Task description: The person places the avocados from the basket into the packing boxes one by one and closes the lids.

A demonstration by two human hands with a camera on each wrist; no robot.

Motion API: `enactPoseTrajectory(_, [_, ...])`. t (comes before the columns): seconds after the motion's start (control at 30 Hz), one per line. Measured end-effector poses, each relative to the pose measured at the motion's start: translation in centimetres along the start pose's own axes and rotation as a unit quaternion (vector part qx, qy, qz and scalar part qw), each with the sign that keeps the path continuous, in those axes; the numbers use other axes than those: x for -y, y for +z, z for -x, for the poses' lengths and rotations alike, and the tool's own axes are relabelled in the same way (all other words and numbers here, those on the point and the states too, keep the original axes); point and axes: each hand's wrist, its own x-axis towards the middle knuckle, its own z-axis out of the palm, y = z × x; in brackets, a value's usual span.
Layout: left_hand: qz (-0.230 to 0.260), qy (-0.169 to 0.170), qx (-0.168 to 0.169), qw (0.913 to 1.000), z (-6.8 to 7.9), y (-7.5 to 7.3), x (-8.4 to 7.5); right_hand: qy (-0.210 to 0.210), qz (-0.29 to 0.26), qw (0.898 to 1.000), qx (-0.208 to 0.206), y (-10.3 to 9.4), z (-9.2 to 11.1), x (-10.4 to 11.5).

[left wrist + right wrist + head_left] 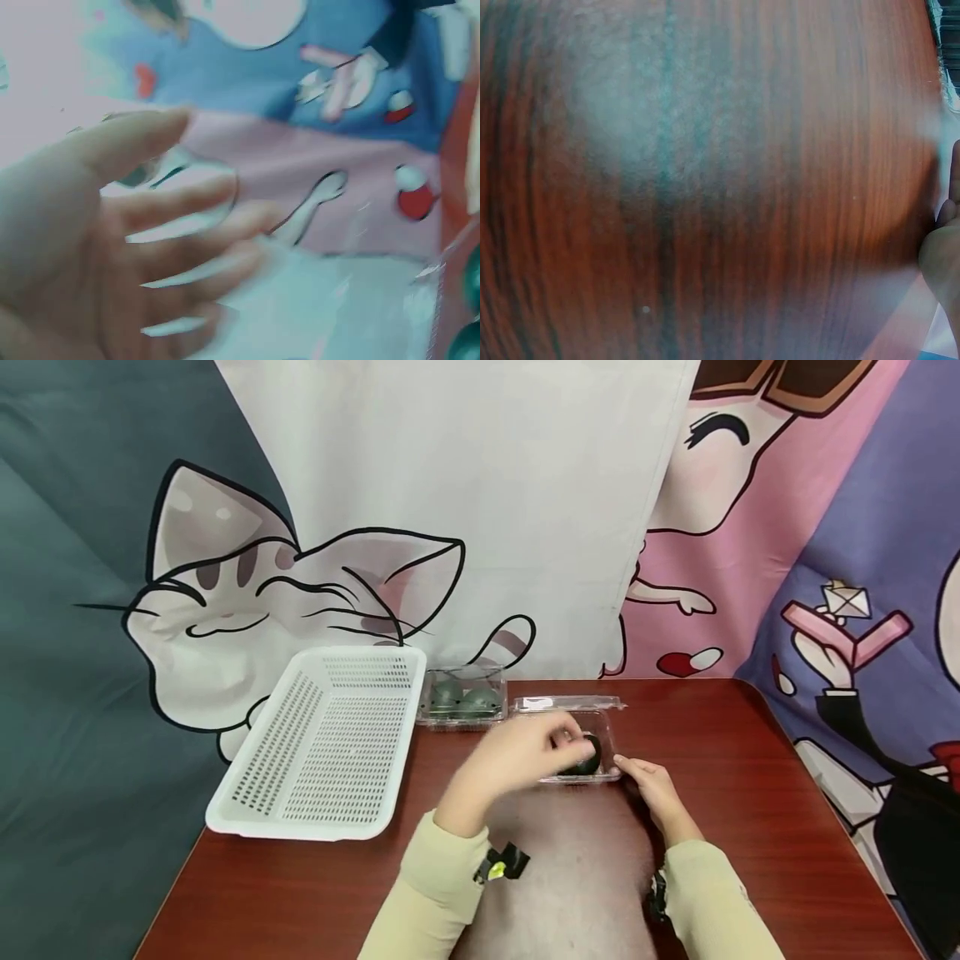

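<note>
An open clear plastic box (603,722) lies on the table with a dark green, round object (592,756) inside. Above it is my left hand (517,756), blurred, partly covering the box and its contents. In the left wrist view the same left hand (157,247) has its fingers spread and holds nothing. My right hand (654,789) pinches the box's front right corner between thumb and fingers. Only part of the right hand (941,251) shows at the right edge of its wrist view.
A white perforated basket (405,752) stands at the left. Between it and the open box, a clear box (465,672) holds green round objects (480,702). The reddish-brown table (720,743) meets a printed cloth (555,527) at the back.
</note>
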Motion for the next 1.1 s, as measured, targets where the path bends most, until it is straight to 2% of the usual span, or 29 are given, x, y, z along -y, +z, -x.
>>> enactPoseTrajectory(0.07, [0.001, -0.005, -0.096, 0.9954, 0.0, -1.1, 0.9, 0.001, 0.009, 1.0, -0.003, -0.1, 0.1, 0.2])
enactPoseTrajectory(0.13, [-0.003, -0.012, -0.171, 0.9852, -0.3, -1.3, 2.3, 0.007, 0.017, 1.0, -0.002, -0.2, 0.1, 0.2])
enactPoseTrajectory(0.17, [-0.005, -0.015, -0.194, 0.9809, -0.5, -1.2, 3.1, 0.011, 0.018, 1.0, -0.005, -0.2, 0.1, 0.2])
enactPoseTrajectory(0.23, [-0.009, -0.013, -0.21, 0.9775, -0.9, -0.6, 4.5, 0.016, 0.023, 1.0, -0.004, -0.3, 0.2, 0.1])
enactPoseTrajectory(0.3, [-0.004, -0.001, -0.201, 0.9796, -1.3, 0.3, 5.7, 0.019, 0.024, 1.0, -0.004, -0.2, 0.2, 0.1])
enactPoseTrajectory(0.37, [0.001, 0.005, -0.176, 0.9843, -1.6, 1.1, 6.4, 0.015, 0.023, 1.0, -0.004, -0.1, 0.3, 0.1])
enactPoseTrajectory(0.53, [0.012, -0.003, -0.126, 0.992, -1.6, 2.5, 7.2, 0.004, 0.016, 1.0, 0.0, 0.1, 0.4, 0.1])
enactPoseTrajectory(0.8, [0.022, -0.028, -0.099, 0.9945, -1.2, 3.4, 7.6, 0.01, 0.008, 1.0, -0.005, 0.1, 0.4, 0.2])
enactPoseTrajectory(0.93, [0.032, -0.034, -0.099, 0.994, -1.1, 3.9, 7.7, 0.018, 0.006, 1.0, 0.001, 0.0, 0.4, 0.3])
enactPoseTrajectory(1.1, [0.025, -0.03, -0.102, 0.994, -1.0, 4.5, 7.8, 0.004, -0.002, 1.0, 0.017, -0.2, 0.1, 0.2])
